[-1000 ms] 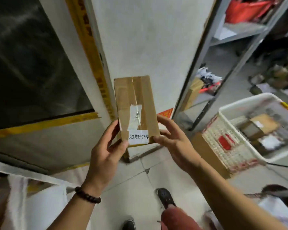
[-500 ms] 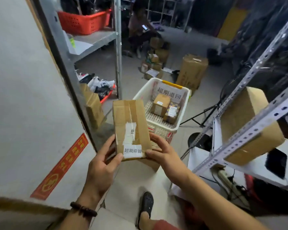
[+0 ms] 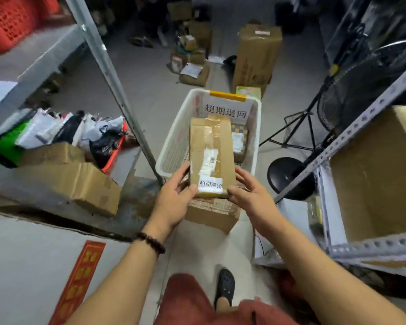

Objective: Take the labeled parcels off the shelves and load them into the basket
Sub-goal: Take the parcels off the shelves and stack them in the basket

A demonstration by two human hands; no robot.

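From the head view, the taped cardboard parcel (image 3: 211, 156) now sits over the near end of the white basket (image 3: 171, 148), which was farther ahead half a second ago. The left hand (image 3: 174, 202) and right hand (image 3: 251, 198) still grasp the parcel's near corners, thumbs on top.
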